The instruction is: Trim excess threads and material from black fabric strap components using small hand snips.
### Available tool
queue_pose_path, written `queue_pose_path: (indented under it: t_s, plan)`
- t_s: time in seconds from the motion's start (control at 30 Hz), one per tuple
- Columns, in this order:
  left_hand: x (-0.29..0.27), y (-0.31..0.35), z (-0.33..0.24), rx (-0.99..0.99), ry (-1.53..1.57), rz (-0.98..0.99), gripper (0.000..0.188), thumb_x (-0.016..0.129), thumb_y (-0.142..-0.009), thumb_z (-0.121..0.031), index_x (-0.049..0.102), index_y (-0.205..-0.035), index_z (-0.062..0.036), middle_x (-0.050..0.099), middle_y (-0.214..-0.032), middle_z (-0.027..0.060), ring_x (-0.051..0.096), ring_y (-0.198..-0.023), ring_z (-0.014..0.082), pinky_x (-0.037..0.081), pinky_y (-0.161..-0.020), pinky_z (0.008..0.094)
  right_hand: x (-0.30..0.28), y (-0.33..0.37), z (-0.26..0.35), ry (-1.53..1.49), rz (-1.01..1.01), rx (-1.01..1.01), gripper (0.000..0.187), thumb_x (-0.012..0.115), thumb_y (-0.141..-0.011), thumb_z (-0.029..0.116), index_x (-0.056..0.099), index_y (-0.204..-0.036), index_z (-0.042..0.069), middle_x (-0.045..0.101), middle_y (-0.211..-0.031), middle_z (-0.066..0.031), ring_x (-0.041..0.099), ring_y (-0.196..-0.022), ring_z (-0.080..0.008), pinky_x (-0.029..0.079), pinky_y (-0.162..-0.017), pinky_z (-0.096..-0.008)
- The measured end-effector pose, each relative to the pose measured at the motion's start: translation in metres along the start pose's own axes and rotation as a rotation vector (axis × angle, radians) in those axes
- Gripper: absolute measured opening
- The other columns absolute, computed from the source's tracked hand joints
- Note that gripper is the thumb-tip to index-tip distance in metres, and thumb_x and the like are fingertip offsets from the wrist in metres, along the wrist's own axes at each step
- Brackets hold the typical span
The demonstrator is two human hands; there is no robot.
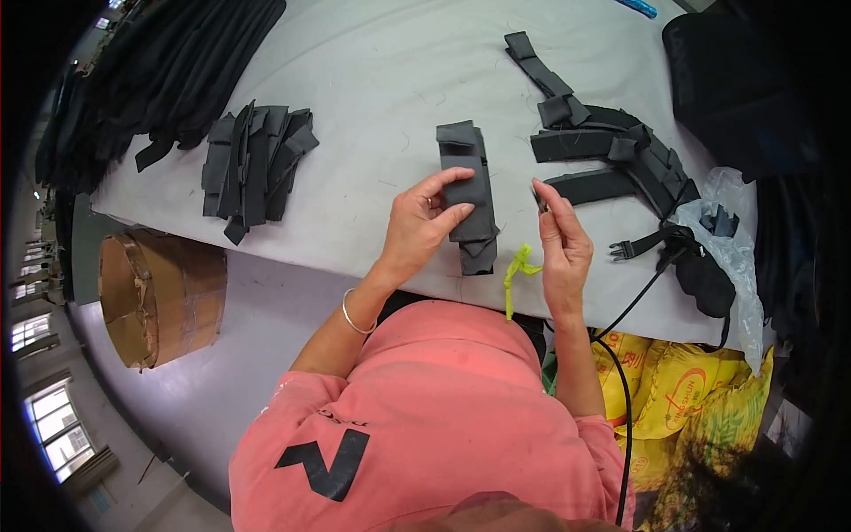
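Note:
In front of me on the table lies a small stack of black fabric strips [468, 191], lengthwise away from me. My left hand [418, 226] reaches over its left edge, thumb and forefinger closed on the top strip. To the right of the stack, my right hand [566, 253] is raised with its fingers pinched together. A small dark pointed tool [539, 200] shows at its fingertips; most of it is hidden, so I cannot tell its exact kind. A yellow-green ribbon [519, 270] lies at the table edge between the stack and my right hand.
Another strip pile [257, 168] lies left, near long black fabric pieces [177, 66]. More strips [620, 146] spread at right, beside a buckled strap [651, 241], clear plastic bag [731, 257] and black cable [628, 399]. A cardboard drum [164, 297] and yellow sacks [674, 390] stand below.

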State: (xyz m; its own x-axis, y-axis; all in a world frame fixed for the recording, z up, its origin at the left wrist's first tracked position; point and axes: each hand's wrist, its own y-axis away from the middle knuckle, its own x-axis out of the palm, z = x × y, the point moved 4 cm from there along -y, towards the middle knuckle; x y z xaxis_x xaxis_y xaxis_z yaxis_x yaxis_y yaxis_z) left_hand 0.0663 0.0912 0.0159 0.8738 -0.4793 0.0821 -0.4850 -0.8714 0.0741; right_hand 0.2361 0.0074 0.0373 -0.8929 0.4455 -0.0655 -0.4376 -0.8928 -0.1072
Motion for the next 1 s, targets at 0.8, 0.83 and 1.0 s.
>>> queue_pose_path:
  t_s: [0.8,0.83,1.0]
  plan:
    - [-0.006,-0.005,-0.008,0.055,0.035,-0.095,0.033,0.066,-0.085,-0.002,0.058,-0.117,0.0013,0.062,-0.091,0.0017,0.056,-0.075,0.0037,0.047,-0.056,0.0175,0.018,0.013,0.021,0.789,0.071,-0.531,0.024,0.069,-0.076,0.012,0.069,-0.099,0.015,0.052,-0.068,-0.0003,0.052,-0.060,-0.0174,0.040,-0.051,-0.0300]
    - [-0.006,-0.004,-0.008,0.043,0.022,-0.112,0.033,0.066,-0.085,-0.003,0.058,-0.116,0.0011,0.062,-0.091,0.0016,0.056,-0.074,0.0036,0.047,-0.056,0.0176,0.018,0.014,0.021,0.801,0.055,-0.542,0.025,0.069,-0.075,0.011,0.069,-0.100,0.015,0.052,-0.068,-0.0001,0.052,-0.060,-0.0172,0.040,-0.052,-0.0298]
    - [-0.007,-0.004,-0.008,0.030,0.022,-0.147,0.031,0.066,-0.085,-0.003,0.059,-0.115,0.0008,0.062,-0.091,0.0014,0.056,-0.073,0.0035,0.047,-0.055,0.0177,0.019,0.015,0.018,0.796,0.029,-0.546,0.027,0.070,-0.074,0.012,0.069,-0.100,0.016,0.052,-0.069,0.0001,0.052,-0.060,-0.0170,0.040,-0.052,-0.0298]
